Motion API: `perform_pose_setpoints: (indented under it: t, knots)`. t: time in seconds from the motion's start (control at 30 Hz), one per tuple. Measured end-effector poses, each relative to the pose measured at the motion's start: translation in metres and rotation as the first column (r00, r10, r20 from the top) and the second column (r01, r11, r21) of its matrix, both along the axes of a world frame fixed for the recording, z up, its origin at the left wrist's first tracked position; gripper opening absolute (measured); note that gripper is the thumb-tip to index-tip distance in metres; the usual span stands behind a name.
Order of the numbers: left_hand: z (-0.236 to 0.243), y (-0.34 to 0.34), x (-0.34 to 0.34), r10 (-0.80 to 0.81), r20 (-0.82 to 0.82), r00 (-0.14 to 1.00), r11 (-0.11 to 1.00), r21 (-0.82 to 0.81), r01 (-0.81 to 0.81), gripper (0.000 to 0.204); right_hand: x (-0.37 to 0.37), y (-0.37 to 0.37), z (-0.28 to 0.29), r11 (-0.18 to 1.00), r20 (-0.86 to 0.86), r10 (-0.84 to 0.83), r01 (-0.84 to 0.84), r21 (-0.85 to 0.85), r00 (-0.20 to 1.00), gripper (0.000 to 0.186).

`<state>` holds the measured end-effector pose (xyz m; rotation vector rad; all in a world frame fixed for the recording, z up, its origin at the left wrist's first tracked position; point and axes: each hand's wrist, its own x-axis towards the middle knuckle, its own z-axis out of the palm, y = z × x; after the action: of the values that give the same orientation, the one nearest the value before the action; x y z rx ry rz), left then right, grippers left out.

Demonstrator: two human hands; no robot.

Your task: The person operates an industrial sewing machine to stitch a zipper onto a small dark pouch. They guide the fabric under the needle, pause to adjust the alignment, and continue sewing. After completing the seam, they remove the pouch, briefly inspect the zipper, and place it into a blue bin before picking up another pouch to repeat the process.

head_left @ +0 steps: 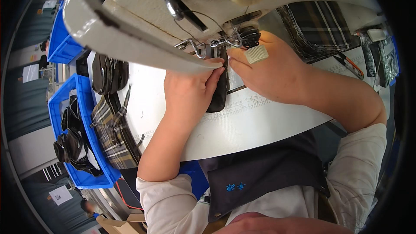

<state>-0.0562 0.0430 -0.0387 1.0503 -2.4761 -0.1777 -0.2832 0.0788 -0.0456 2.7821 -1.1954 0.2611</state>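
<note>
Under the head of a white sewing machine [143, 39] lies a narrow black fabric piece [219, 97], with what looks like a zipper along its upper part. My left hand [188, 89] is closed on its left edge, thumb and fingertips pressed together beside the machine's curved guard. From the right, my right hand [268, 71] pinches the piece close to the needle area. A cream knob [257, 54] and the black thread tension discs [249, 37] cover some of its fingers. The needle itself is hidden.
Stacked plaid fabric [318, 24] lies at the back right, beside orange-handled snips [351, 66]. On the left are dark pouches [109, 74], a plaid piece [112, 132] over the table edge, and a blue bin [78, 86] of black pieces. A printed ruler [242, 106] crosses the white tabletop.
</note>
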Motion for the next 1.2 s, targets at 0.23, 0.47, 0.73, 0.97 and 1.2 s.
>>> perform_pose_setpoints:
  t: [0.23,0.47,0.73,0.97,1.2]
  knots:
    - [0.0,-0.002,0.008,-0.075,-0.016,0.997,0.995,0.058,0.076,0.019,-0.003,-0.004,-0.01,0.99,0.214,-0.025,0.054,-0.132,0.976,0.021]
    - [0.004,0.007,-0.003,-0.11,0.059,0.992,0.987,-0.107,0.116,0.024,-0.002,-0.002,-0.01,0.999,0.169,-0.036,0.042,-0.029,0.985,0.006]
    - [0.001,0.015,-0.007,-0.078,0.104,0.992,0.989,-0.117,0.09,0.032,-0.001,-0.003,-0.011,0.998,0.22,-0.059,0.063,-0.008,0.974,0.005]
    - [0.002,0.014,-0.009,-0.034,0.095,0.995,0.994,-0.1,0.044,0.028,-0.002,-0.004,-0.017,0.996,0.206,-0.062,0.074,-0.05,0.977,0.006]
    - [0.008,0.014,0.001,-0.098,0.014,0.995,0.994,0.053,0.097,0.043,0.0,0.004,-0.007,0.994,0.104,-0.069,0.077,-0.075,0.992,0.008]
